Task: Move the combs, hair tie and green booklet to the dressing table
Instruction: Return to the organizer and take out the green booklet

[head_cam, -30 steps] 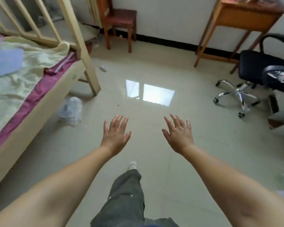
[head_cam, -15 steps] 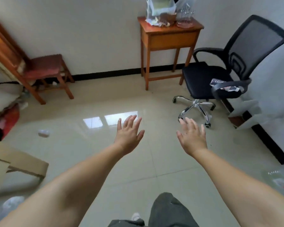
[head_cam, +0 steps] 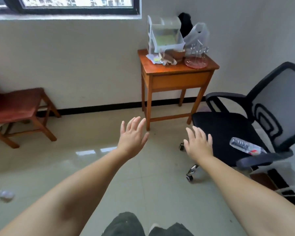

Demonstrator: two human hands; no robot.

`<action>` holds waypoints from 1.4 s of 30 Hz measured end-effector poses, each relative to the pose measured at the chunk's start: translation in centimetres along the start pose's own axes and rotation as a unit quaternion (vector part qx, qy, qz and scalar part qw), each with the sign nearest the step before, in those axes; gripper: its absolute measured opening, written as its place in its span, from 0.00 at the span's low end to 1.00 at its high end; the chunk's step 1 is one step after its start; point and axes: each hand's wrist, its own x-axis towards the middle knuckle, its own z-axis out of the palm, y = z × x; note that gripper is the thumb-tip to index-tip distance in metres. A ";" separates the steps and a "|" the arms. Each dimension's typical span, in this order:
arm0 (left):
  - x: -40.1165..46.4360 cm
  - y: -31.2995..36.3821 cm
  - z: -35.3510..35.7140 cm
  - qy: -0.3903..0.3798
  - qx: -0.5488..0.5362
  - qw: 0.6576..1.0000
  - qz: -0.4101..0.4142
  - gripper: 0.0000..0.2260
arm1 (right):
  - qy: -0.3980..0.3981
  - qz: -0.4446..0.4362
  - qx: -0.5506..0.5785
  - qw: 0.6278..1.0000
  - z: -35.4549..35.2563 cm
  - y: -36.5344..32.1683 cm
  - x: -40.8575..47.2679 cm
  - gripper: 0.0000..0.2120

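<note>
Wooden table [head_cam: 169,72] against wall: clear plastic organizer [head_cam: 165,34] at rear, crumpled papers [head_cam: 162,59] before it, pink-based acrylic stand [head_cam: 196,61] and plastic bag [head_cam: 198,34] toward right edge.

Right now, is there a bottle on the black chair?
Yes, a clear plastic bottle lies on the chair seat.

Two bare hands, left [head_cam: 132,138] and right [head_cam: 198,143], one wooden counter [head_cam: 175,70], one black office chair [head_cam: 242,133], one red wooden chair [head_cam: 19,108], one plastic bottle [head_cam: 245,145], one clear organizer [head_cam: 165,34], one plastic bag [head_cam: 198,35], one window [head_cam: 65,4]
</note>
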 end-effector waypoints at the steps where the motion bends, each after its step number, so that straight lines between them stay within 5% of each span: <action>1: 2.7 -0.7 0.1 0.008 0.005 1.000 -0.004 0.27 | 0.006 -0.008 0.003 1.000 -0.4 -0.4 3.0 0.25; 17: 51.1 -9.2 1.2 0.018 -0.006 0.999 0.030 0.28 | 0.068 -0.002 0.075 0.995 -6.4 -4.7 49.2 0.24; 23: 63.4 -7.8 3.5 0.017 -0.049 0.999 0.009 0.30 | 0.077 -0.060 0.215 0.972 -9.6 -2.8 64.3 0.22; 29: 71.0 -6.5 6.0 0.006 -0.104 0.992 -0.077 0.35 | 0.054 -0.072 0.251 0.964 -12.0 -1.9 77.5 0.24; 32: 72.4 -5.8 6.6 0.021 -0.149 0.983 -0.103 0.36 | -0.013 0.011 0.216 0.976 -12.1 -2.2 81.3 0.27; 35: 72.3 -5.1 7.1 0.035 -0.158 0.980 -0.119 0.35 | -0.035 0.089 0.256 0.962 -11.9 -2.8 83.0 0.24; 42: 72.3 -5.2 6.7 0.022 -0.184 0.975 -0.121 0.37 | -0.054 0.083 0.401 0.911 -12.7 -1.9 84.0 0.20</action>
